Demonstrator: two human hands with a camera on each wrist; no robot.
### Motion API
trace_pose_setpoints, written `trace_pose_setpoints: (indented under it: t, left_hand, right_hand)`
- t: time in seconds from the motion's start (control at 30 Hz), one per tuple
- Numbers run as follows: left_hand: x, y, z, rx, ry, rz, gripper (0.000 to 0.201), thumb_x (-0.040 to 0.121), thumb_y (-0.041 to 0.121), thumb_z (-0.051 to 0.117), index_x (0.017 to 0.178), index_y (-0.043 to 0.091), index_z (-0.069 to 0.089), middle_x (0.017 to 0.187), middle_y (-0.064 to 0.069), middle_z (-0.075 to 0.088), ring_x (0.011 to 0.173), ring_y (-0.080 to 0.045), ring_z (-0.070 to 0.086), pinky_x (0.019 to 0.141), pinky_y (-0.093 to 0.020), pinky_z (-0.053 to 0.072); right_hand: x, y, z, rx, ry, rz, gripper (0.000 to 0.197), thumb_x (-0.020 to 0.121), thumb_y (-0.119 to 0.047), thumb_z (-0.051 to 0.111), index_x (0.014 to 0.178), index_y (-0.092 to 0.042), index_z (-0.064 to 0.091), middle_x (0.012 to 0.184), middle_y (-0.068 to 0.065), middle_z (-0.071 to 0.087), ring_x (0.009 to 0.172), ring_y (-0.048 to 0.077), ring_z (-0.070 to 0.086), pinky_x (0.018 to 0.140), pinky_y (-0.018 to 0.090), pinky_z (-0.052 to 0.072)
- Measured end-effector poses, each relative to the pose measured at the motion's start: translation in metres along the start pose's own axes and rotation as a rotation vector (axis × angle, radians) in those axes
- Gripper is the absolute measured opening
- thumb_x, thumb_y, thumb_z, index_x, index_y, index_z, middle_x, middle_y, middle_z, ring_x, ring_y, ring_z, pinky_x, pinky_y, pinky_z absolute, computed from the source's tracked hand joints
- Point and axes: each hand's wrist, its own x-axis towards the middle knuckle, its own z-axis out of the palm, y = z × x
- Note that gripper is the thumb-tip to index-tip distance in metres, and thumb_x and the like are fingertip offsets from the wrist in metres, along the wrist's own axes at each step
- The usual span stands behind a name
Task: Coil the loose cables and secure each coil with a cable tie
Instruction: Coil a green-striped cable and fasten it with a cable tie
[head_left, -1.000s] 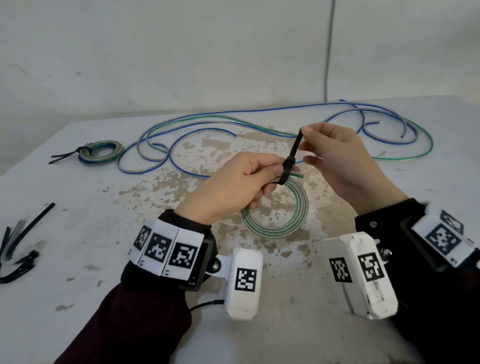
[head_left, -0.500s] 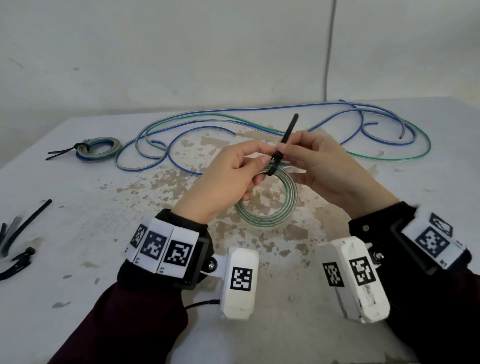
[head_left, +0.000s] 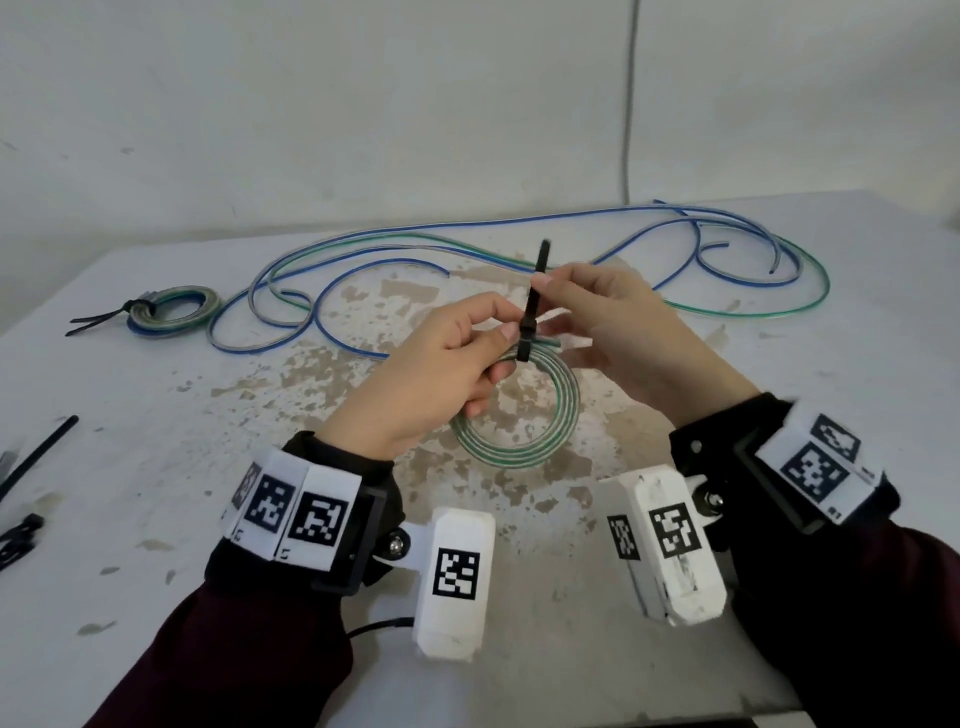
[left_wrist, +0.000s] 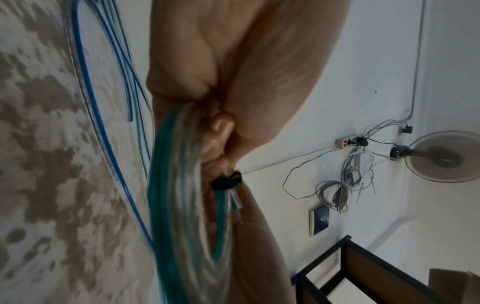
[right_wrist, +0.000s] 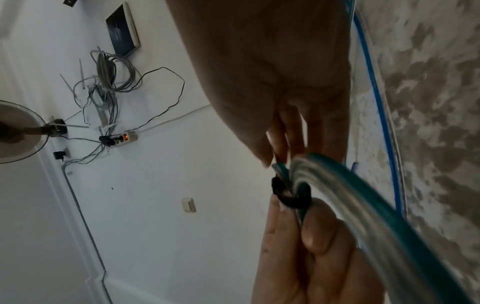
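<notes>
Head view: the left hand (head_left: 436, 374) pinches the green-and-clear coil (head_left: 519, 415) at its top, held above the desk (head_left: 156, 467); the right hand (head_left: 613, 332) pinches the upright tail of the black cable tie (head_left: 532, 306) looped round the coil.

Left wrist view: thumb and fingers (left_wrist: 221, 131) clamp the coil just above the tie.

Right wrist view: the right fingers (right_wrist: 285, 131) end just above the tie's loop; their grip is hidden.

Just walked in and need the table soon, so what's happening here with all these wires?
A person is tying up a green-and-clear cable coil. The left hand holds the coil at the black cable tie; the right hand pinches the tie's upright tail. One tied coil lies at far left, and loose cables lie spread behind.
</notes>
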Motion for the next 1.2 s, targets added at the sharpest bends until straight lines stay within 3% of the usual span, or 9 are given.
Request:
trace_pose_setpoints:
  t: [0.1,0.27,0.4,0.53,0.77,0.97,1.2]
  left_hand:
    - [0.001,-0.002,0.004,0.009,0.023,-0.012,0.017,0.102,0.013,0.039,0.103,0.010,0.056,0.059,-0.003,0.040,0.038,-0.006,0.028,0.040,-0.018,0.033]
    - [-0.002,0.001,-0.001,-0.010,0.008,-0.002,0.019,0.102,0.013,0.038,0.095,0.014,0.056,0.060,-0.003,0.041,0.041,-0.007,0.028,0.042,-0.019,0.034]
    - [-0.002,0.003,0.002,0.000,0.006,-0.015,0.020,0.103,0.014,0.037,0.101,0.003,0.053,0.062,-0.006,0.041,0.041,-0.008,0.027,0.043,-0.021,0.033]
    - [-0.003,0.005,0.001,-0.023,0.026,-0.007,0.021,0.099,0.026,0.048,0.093,0.008,0.057,0.060,-0.004,0.043,0.041,-0.010,0.027,0.042,-0.022,0.031]
    - [-0.003,0.007,-0.005,0.029,0.037,-0.004,0.018,0.095,0.018,0.055,0.078,0.012,0.055,0.055,-0.006,0.042,0.036,-0.011,0.025,0.038,-0.021,0.028]
    - [-0.004,0.000,-0.001,0.148,-0.011,0.003,0.016,0.096,0.017,0.055,0.082,0.012,0.047,0.054,-0.001,0.045,0.035,-0.009,0.031,0.042,-0.025,0.038]
    - [-0.002,0.003,0.001,-0.046,0.030,-0.049,0.020,0.097,0.025,0.051,0.083,0.010,0.051,0.056,-0.005,0.045,0.034,-0.011,0.022,0.036,-0.018,0.025]
  right_hand:
    - [-0.003,0.002,0.003,0.042,-0.150,0.063,0.020,0.094,-0.024,0.057,0.083,-0.009,0.063,0.087,0.010,0.062,0.078,0.017,0.063,0.060,0.028,0.057]
    - [-0.004,0.001,0.010,0.131,-0.114,0.029,0.019,0.094,-0.014,0.056,0.076,-0.007,0.053,0.077,0.010,0.058,0.068,0.014,0.062,0.061,0.026,0.056]
    - [-0.003,0.001,0.006,0.089,-0.069,0.012,0.020,0.089,-0.015,0.063,0.070,-0.012,0.056,0.077,0.007,0.061,0.071,0.014,0.060,0.066,0.025,0.053]
    - [-0.005,-0.001,0.006,0.067,0.006,-0.036,0.015,0.085,-0.014,0.068,0.071,-0.010,0.063,0.074,0.004,0.066,0.066,0.009,0.063,0.058,0.016,0.049]
    - [-0.007,-0.002,0.013,-0.002,0.061,-0.112,0.022,0.085,-0.014,0.069,0.065,-0.013,0.059,0.073,0.006,0.062,0.061,0.003,0.058,0.050,0.015,0.045]
    - [-0.006,0.005,0.011,-0.047,0.057,-0.069,0.023,0.087,-0.013,0.067,0.068,-0.011,0.054,0.076,0.007,0.054,0.072,0.015,0.053,0.051,0.015,0.045]
    - [-0.009,-0.002,0.013,0.026,0.022,-0.106,0.025,0.090,-0.012,0.063,0.069,-0.011,0.048,0.074,0.004,0.054,0.055,-0.001,0.056,0.045,0.013,0.042]
